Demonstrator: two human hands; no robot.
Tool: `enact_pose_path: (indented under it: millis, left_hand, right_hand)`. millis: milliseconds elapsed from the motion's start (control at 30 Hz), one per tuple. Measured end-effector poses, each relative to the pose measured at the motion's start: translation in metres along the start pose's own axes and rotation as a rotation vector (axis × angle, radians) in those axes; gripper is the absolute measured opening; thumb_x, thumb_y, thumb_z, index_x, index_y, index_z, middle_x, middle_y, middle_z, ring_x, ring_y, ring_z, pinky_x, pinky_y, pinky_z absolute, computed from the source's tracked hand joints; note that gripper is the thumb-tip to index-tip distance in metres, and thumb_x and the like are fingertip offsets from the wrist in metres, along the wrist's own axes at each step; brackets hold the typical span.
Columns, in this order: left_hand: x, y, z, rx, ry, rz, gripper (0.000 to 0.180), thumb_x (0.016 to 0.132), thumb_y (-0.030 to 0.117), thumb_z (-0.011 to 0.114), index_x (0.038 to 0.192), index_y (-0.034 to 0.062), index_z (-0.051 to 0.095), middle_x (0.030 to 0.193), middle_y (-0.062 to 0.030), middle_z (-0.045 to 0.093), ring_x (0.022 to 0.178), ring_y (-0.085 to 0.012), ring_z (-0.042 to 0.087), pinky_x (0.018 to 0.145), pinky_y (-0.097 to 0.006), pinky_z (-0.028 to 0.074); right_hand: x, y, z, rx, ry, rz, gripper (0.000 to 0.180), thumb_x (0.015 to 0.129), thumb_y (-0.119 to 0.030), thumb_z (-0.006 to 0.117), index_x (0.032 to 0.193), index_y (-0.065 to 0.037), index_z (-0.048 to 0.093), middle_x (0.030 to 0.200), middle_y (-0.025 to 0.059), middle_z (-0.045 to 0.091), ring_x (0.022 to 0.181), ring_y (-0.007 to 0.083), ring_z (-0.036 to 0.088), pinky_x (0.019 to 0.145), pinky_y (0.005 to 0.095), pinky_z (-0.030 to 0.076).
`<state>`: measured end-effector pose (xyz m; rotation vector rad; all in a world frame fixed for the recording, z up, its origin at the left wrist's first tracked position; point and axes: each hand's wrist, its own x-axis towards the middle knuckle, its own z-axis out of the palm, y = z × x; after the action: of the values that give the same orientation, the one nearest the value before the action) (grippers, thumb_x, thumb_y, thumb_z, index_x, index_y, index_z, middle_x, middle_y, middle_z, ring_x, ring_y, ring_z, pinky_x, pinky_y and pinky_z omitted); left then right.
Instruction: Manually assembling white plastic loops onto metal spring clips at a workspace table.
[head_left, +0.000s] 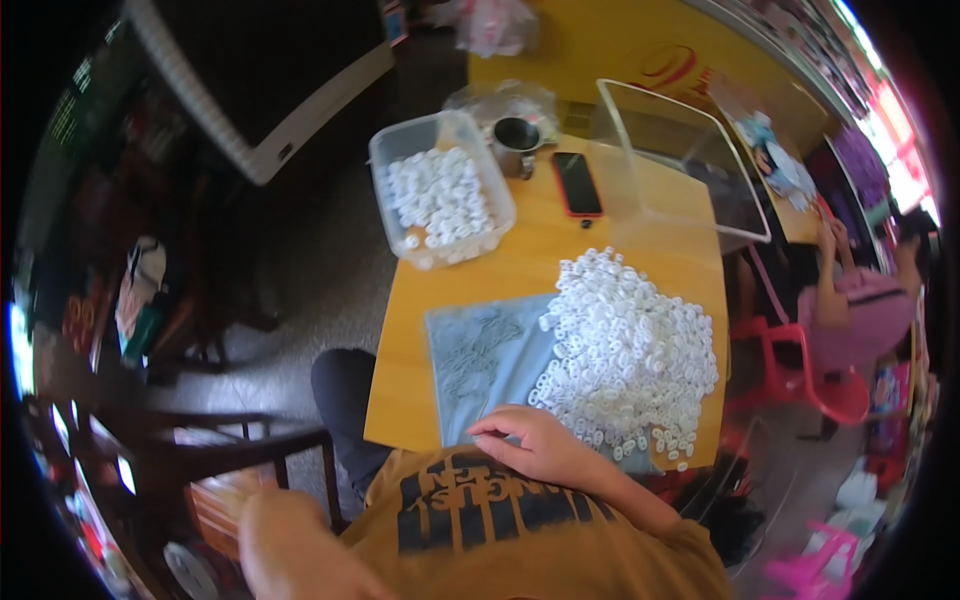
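Note:
My right hand [533,446] is at the table's near edge, over the lower edge of a blue-grey cloth or sheet [520,352]. Its thumb and fingers are pressed together; whatever may be between them is too small to make out. Small thin grey pieces [480,350] lie scattered on the sheet. Just beyond this hand rises a large heap of small white oval plastic pieces [630,345], each with a hole. My left hand [285,540] hangs low at the left, off the table beside a dark wooden chair. It is blurred, and its fingers cannot be made out.
A clear plastic tub [505,205] with more white pieces stands at the far left of the wooden table [410,375]. Near it are a metal mug [514,150], a phone [577,185] and a large clear bin [690,210]. A person [850,300] sits at right by a red chair [785,370].

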<state>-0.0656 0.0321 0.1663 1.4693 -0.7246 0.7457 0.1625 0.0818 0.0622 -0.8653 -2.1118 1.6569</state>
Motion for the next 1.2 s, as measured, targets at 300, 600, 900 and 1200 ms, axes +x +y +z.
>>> enact_pose_path:
  millis: [300,600,900,1200]
  left_hand:
    - [-0.028,-0.028,0.027,0.083,0.042,-0.010,0.044,0.092,0.031,0.051,0.119,-0.0041,0.054,0.125,-0.0210,0.051,0.115,-0.0391,0.047,0.094,-0.051,0.032]
    - [0.002,-0.080,-0.008,0.037,0.182,0.119,0.058,0.090,0.039,0.054,0.125,-0.0064,0.047,0.130,-0.0260,0.044,0.119,-0.0428,0.042,0.099,-0.050,0.033]
    - [-0.010,-0.090,0.011,0.113,0.201,-0.017,0.060,0.089,0.040,0.055,0.126,-0.0064,0.046,0.131,-0.0263,0.044,0.120,-0.0424,0.042,0.100,-0.049,0.032]
    - [-0.020,-0.102,0.012,0.188,0.261,-0.126,0.062,0.088,0.041,0.055,0.127,-0.0064,0.045,0.131,-0.0267,0.043,0.121,-0.0420,0.041,0.100,-0.049,0.032]
  right_hand:
    - [0.006,-0.011,0.020,0.009,-0.134,0.077,0.017,0.083,-0.008,0.060,0.095,0.003,0.062,0.089,0.0114,0.063,0.082,0.0197,0.059,0.075,0.0281,0.046]
    - [0.001,-0.031,0.027,-0.068,-0.087,0.014,0.018,0.081,-0.007,0.062,0.097,0.002,0.062,0.090,0.0136,0.063,0.083,0.0239,0.061,0.076,0.0301,0.047]
    - [0.013,-0.005,0.015,0.000,-0.161,0.146,0.019,0.081,-0.006,0.061,0.097,0.004,0.061,0.092,0.0111,0.062,0.087,0.0192,0.059,0.080,0.0280,0.045]
    - [0.029,-0.006,0.017,0.050,-0.249,0.137,0.018,0.081,-0.006,0.061,0.096,0.004,0.061,0.092,0.0107,0.062,0.087,0.0190,0.059,0.080,0.0278,0.045]
